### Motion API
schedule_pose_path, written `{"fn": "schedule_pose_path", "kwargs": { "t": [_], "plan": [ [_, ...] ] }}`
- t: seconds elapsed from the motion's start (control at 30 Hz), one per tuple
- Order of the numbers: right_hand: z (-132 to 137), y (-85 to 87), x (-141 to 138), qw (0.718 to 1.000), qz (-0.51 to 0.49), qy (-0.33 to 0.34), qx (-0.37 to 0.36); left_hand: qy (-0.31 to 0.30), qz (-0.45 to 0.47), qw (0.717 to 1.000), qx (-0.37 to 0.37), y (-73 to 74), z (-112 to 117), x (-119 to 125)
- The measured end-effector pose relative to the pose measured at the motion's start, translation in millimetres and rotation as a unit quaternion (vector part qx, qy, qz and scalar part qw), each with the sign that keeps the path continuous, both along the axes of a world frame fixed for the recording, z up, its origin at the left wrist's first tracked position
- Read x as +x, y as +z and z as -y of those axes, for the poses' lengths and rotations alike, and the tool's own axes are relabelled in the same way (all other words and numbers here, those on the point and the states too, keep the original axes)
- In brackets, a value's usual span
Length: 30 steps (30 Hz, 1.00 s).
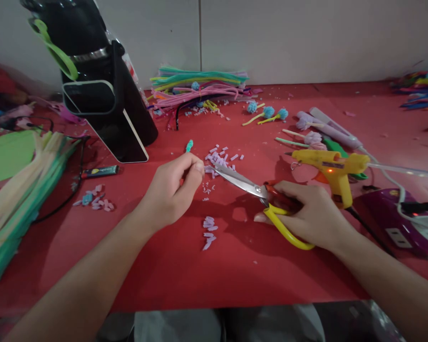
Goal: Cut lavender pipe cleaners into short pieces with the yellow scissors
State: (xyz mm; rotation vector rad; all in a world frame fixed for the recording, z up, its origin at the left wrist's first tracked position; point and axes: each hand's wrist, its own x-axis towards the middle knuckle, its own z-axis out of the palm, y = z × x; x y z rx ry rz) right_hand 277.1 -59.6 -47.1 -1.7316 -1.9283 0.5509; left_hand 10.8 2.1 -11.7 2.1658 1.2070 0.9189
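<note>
My right hand (308,213) grips scissors (242,183) by their red and yellow handles, the blades pointing left and nearly together. The tips reach close to my left hand (176,187), whose thumb and forefinger are pinched. A lilac bit shows between those fingertips and the blades; whether it is held I cannot tell. Just beyond lie many short lilac pipe cleaner pieces (221,156), with tiny trimmings (209,190) below them. Nearer to me is a small group of trimmed lilac pieces (209,228). A short turquoise piece (189,146) lies behind my left hand.
A black bottle (135,95) with a phone (107,118) against it stands at the left, near bundled pipe cleaners (24,190). A yellow glue gun (333,166), its light lit, and a purple power strip (388,213) are at the right. Blue pompom stems (269,113) lie behind.
</note>
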Motion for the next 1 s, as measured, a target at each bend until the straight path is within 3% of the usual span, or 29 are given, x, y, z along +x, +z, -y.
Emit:
{"fn": "schedule_pose_path", "kwargs": {
  "t": [0.57, 1.0],
  "plan": [
    [-3.2, 0.0, -1.4, 1.000, 0.008, 0.004, 0.017, -0.006, 0.014, 1.000, -0.018, 0.7, 1.1, 1.1],
    [0.2, 4.3, -2.7, 0.999, -0.023, -0.019, -0.029, -0.001, 0.005, 1.000, -0.017, 0.9, 2.2, 0.5]
  ]
}}
